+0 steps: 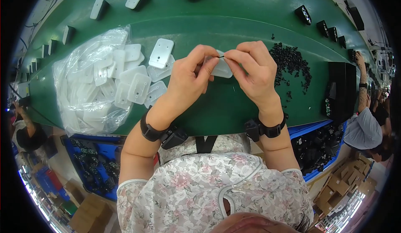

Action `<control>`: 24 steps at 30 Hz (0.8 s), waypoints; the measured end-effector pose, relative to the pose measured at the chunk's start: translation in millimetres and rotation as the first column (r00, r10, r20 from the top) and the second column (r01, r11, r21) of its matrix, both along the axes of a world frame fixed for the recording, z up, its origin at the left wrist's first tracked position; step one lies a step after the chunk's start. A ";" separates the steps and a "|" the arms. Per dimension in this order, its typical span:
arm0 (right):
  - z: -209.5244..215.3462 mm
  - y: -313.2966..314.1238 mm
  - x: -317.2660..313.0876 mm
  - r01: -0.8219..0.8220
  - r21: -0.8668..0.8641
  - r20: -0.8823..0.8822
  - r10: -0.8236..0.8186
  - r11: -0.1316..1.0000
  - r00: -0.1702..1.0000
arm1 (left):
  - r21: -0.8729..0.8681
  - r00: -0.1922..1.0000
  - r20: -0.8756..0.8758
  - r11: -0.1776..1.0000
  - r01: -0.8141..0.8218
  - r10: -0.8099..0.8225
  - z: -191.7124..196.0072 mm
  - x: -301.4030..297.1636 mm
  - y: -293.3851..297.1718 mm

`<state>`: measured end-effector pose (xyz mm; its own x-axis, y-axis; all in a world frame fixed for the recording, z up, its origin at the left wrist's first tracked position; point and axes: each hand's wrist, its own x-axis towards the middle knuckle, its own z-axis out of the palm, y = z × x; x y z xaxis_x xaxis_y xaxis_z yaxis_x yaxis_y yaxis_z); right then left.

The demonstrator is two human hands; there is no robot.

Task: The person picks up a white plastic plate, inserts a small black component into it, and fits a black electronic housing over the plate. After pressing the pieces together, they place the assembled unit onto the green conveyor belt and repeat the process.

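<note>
Above the green bench (234, 108), the left hand (190, 80) is pinching a white plate (221, 69) steady while the right hand (255, 72) is pinching a tiny black part (222, 57) at its top edge, the black parts pile (292, 64) lying just right for reach.

plates (138, 85) left, small parts (292, 64) right

1. A pale, see-through plastic plate (220, 68) with rounded corners sits between both hands, lifted off the green surface, mostly hidden by the fingers.
2. A tiny dark piece (222, 57), probably a small black pin, sits at the plate's top edge, right where the fingertips meet.
</note>
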<state>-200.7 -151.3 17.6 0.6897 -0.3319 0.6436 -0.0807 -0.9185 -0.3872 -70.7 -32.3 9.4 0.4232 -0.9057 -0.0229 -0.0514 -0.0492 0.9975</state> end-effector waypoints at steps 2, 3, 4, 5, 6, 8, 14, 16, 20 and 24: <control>-0.8 1.0 2.9 0.015 0.067 0.026 -0.017 0.998 1.000 | 0.041 0.996 -0.088 0.999 -0.013 0.017 -0.6 1.1 0.5; -1.1 2.8 3.2 0.014 0.067 0.027 -0.015 0.998 1.000 | 0.013 0.986 -0.162 0.999 -0.038 0.040 -2.9 2.0 0.4; -0.8 5.4 2.6 0.027 0.184 -0.002 -0.028 0.983 1.000 | -0.015 0.970 -0.237 0.998 -0.064 0.059 -5.1 2.7 -0.3; -0.7 7.7 2.4 0.044 0.298 -0.032 -0.036 0.954 0.999 | -0.016 0.970 -0.238 0.998 -0.065 0.060 -8.2 2.5 -1.7; -1.5 9.4 2.6 0.043 0.297 -0.032 -0.035 0.954 0.999 | -0.080 0.958 -0.281 0.993 -0.081 0.055 -11.8 1.7 -3.6; -5.1 12.3 2.4 0.066 0.397 -0.048 -0.051 0.915 0.998 | -0.143 0.945 -0.325 0.985 -0.100 0.048 -13.2 -0.4 -5.1; -8.3 16.9 3.2 0.087 0.556 -0.036 -0.081 0.827 0.996 | -0.106 0.943 -0.333 0.992 -0.069 0.030 -10.1 -3.3 -5.1; -9.3 16.3 2.7 0.098 0.543 -0.043 -0.089 0.834 0.995 | -0.086 0.946 -0.318 0.992 -0.089 0.057 -10.5 -4.6 -5.3; -6.8 13.1 1.1 0.109 0.576 -0.057 -0.093 0.810 0.994 | -0.090 0.971 -0.240 0.995 -0.042 0.019 -13.0 -5.2 -3.4; -7.0 14.3 1.5 0.084 0.636 -0.055 -0.064 0.767 0.996 | -0.179 0.981 -0.186 0.980 -0.083 0.049 -17.4 -8.2 -3.8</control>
